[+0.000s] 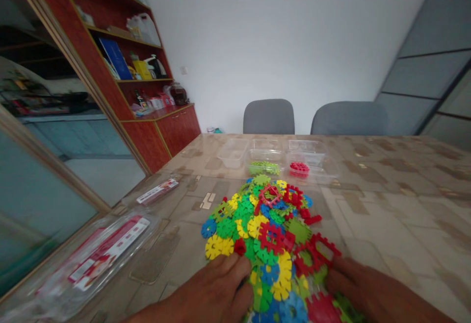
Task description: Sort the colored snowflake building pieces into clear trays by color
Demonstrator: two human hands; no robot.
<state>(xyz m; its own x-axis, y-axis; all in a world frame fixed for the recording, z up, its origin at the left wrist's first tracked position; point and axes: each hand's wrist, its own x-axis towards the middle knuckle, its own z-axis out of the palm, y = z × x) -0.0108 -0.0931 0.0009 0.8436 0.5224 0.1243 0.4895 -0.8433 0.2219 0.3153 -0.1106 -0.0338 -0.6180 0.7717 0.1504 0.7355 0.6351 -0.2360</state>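
Two hands press against the near end of a heap of interlocking plastic pieces (270,235), red, yellow, green and blue, which lies on the desk (386,215) close to the near edge. The left hand (213,291) lies flat at the heap's near left side, fingers spread and touching yellow and red pieces; its grip is open and closes on nothing. The right hand (368,291) sits at the heap's near right side, fingertips against a red frame piece, and whether it holds anything cannot be told. Beyond the heap stand clear plastic trays (270,154), one with green pieces (264,168), one with red pieces (299,168). Right of the heap the desk surface runs bare and wide to its far edge. Left of the heap lie a small packet (158,190) and a larger clear packet (99,254) near the desk's left edge. Past the trays two grey chairs (269,116) stand at the far edge.
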